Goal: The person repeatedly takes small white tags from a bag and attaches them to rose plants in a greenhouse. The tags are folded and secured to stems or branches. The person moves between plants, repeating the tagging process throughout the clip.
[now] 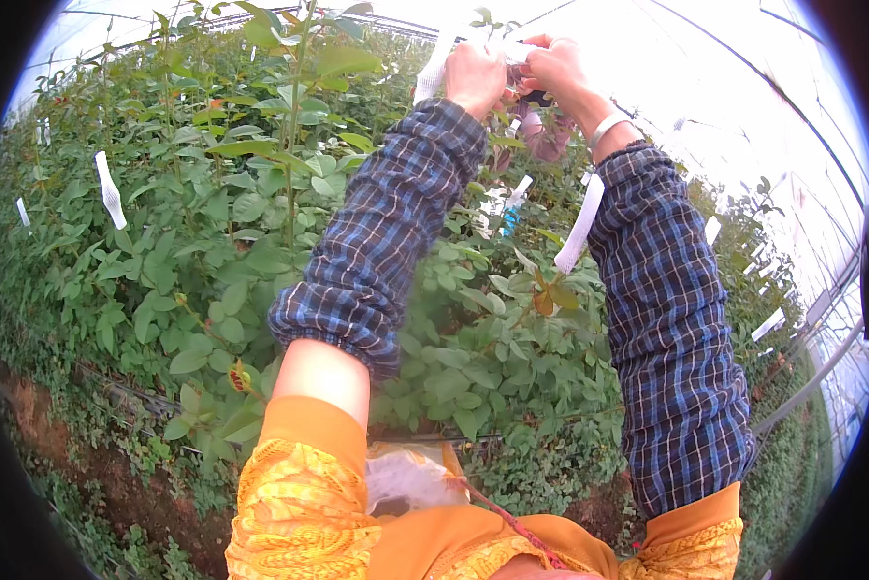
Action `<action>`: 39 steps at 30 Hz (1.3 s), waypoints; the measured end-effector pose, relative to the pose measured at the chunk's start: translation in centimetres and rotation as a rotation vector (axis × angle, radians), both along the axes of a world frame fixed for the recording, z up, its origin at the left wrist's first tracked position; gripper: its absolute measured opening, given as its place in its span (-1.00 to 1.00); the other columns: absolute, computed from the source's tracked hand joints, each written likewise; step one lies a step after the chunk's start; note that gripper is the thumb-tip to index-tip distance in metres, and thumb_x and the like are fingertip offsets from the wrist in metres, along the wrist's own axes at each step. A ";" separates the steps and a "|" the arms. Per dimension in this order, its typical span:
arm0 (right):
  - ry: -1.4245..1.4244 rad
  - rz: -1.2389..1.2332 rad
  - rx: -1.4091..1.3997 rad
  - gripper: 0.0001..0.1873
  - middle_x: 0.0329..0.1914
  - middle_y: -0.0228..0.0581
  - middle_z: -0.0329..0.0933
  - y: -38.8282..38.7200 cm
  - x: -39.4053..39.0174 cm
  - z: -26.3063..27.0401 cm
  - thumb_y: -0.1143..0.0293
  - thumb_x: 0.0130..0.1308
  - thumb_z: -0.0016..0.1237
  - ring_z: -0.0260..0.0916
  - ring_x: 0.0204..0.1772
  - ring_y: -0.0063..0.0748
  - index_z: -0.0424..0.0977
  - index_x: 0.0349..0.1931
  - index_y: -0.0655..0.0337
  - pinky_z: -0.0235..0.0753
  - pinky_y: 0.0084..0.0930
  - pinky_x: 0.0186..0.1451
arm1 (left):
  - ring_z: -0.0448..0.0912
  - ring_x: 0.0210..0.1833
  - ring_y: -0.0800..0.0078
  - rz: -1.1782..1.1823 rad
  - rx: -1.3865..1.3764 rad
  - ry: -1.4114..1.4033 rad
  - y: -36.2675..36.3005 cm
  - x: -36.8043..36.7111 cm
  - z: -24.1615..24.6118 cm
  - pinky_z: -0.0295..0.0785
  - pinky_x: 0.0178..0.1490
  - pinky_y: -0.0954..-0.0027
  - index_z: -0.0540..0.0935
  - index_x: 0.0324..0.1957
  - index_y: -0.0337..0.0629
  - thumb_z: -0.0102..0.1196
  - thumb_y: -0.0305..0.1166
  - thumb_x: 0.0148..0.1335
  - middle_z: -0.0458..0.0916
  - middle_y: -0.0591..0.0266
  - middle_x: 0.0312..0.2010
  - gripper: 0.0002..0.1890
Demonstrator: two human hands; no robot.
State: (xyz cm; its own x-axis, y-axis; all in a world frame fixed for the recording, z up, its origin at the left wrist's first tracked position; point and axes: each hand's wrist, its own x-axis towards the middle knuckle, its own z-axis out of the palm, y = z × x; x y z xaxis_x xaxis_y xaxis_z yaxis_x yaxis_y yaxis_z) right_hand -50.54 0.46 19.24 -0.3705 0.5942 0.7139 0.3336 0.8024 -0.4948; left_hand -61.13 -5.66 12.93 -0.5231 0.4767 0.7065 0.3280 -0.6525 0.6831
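Both hands are raised at the top of the view, close together by the leafy top of a rose plant (487,20). My left hand (476,76) is curled closed, and a white mesh sleeve (433,71) sticks out along its left side. My right hand (556,64) faces it with bent fingers, wearing a pale band (610,129) at the wrist. Whitish material (516,51) lies between the fingertips, but glare hides what it is and how the right fingers hold it. Below the right wrist, another mesh sleeve (579,223) hangs among the leaves.
Dense rose plants (246,196) fill the bed, with more white sleeves (110,190) among them. A rose bud (239,377) leans out low on the left. Behind the hands is part of a person in pinkish clothing (545,136). A clear plastic bag (413,475) sits at my waist.
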 end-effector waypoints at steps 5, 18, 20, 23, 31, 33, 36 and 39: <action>0.091 0.116 -0.177 -0.76 -0.34 -0.14 0.58 -1.3 0.6 -0.5 0.40 0.12 -0.05 0.54 -0.27 -0.41 0.52 -0.26 0.36 0.56 -0.52 -0.27 | 0.66 -0.48 0.24 -0.220 -0.085 -0.014 -1.3 -0.3 0.2 0.51 -0.61 0.40 0.46 -0.09 -0.47 -0.17 -0.30 0.30 0.57 -0.07 -0.28 -0.64; 0.380 0.425 -0.716 -0.71 -0.12 0.08 0.47 -2.3 2.2 -0.8 0.46 0.31 -0.11 0.53 -0.13 -0.22 0.33 -0.06 0.50 0.68 -0.56 -0.14 | 0.64 -0.21 0.11 -0.735 -0.162 -0.388 -1.0 -1.2 0.3 0.63 -0.43 0.43 0.42 0.04 -0.35 -0.16 -0.30 0.34 0.54 -0.11 -0.08 -0.65; 0.415 0.487 -0.782 -0.73 -0.13 0.10 0.46 -2.1 2.8 -0.9 0.56 0.26 -0.07 0.54 -0.14 -0.20 0.33 -0.08 0.55 0.69 -0.57 -0.17 | 0.64 -0.20 0.13 -0.781 -0.144 -0.408 -0.8 -1.4 0.0 0.62 -0.42 0.45 0.44 0.03 -0.36 -0.08 -0.36 0.31 0.55 -0.11 -0.09 -0.67; 0.446 0.548 -0.854 -0.74 -0.13 0.10 0.47 -1.1 3.3 -1.3 0.58 0.25 -0.07 0.55 -0.17 -0.21 0.34 -0.09 0.54 0.69 -0.59 -0.19 | 0.64 -0.18 0.17 -0.820 -0.138 -0.414 -0.6 -1.5 -0.4 0.62 -0.41 0.49 0.46 0.01 -0.38 0.03 -0.44 0.24 0.56 -0.10 -0.10 -0.68; 0.410 0.485 -0.757 -0.78 -0.12 0.05 0.49 -1.3 3.5 -2.5 0.53 0.27 -0.09 0.54 -0.13 -0.18 0.37 -0.10 0.44 0.65 -0.41 -0.14 | 0.65 -0.20 0.27 -0.688 -0.250 -0.254 -2.1 -1.2 -0.3 0.57 -0.47 0.54 0.46 0.01 -0.39 0.05 -0.38 0.25 0.56 -0.09 -0.10 -0.66; 0.372 0.433 -0.705 -0.79 -0.12 0.00 0.50 -1.4 3.4 -3.0 0.51 0.28 -0.10 0.53 -0.13 -0.19 0.38 -0.11 0.39 0.64 -0.41 -0.15 | 0.65 -0.22 0.28 -0.545 -0.356 -0.079 -2.9 -0.6 -0.3 0.56 -0.49 0.55 0.45 0.01 -0.39 0.01 -0.33 0.29 0.55 -0.08 -0.08 -0.65; 0.346 0.347 -0.596 -0.82 -0.18 -0.10 0.51 -1.5 3.4 -3.5 0.50 0.27 -0.12 0.54 -0.18 -0.27 0.41 -0.13 0.31 0.63 -0.46 -0.22 | 0.65 -0.25 0.29 -0.552 -0.357 -0.061 -3.0 -0.7 -0.3 0.56 -0.46 0.53 0.44 0.02 -0.39 -0.04 -0.28 0.32 0.52 -0.08 -0.04 -0.63; 0.225 0.218 -0.471 -0.81 -0.33 -0.23 0.49 -2.2 3.1 -3.5 0.49 0.25 -0.09 0.49 -0.36 -0.46 0.42 -0.14 0.30 0.54 -0.60 -0.42 | 0.66 -0.28 0.31 -0.509 -0.326 -0.072 -2.9 -0.4 -0.2 0.55 -0.43 0.50 0.50 -0.05 -0.38 0.01 -0.28 0.30 0.59 -0.03 -0.16 -0.67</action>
State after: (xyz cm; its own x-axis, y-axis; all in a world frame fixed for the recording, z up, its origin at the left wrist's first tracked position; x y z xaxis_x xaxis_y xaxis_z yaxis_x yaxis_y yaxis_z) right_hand -47.39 -1.70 15.79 -0.3893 0.7945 0.4662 0.0296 0.5166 -0.8557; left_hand -61.54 -8.57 12.71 -0.2134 0.8653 0.4536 -0.0244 -0.4688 0.8830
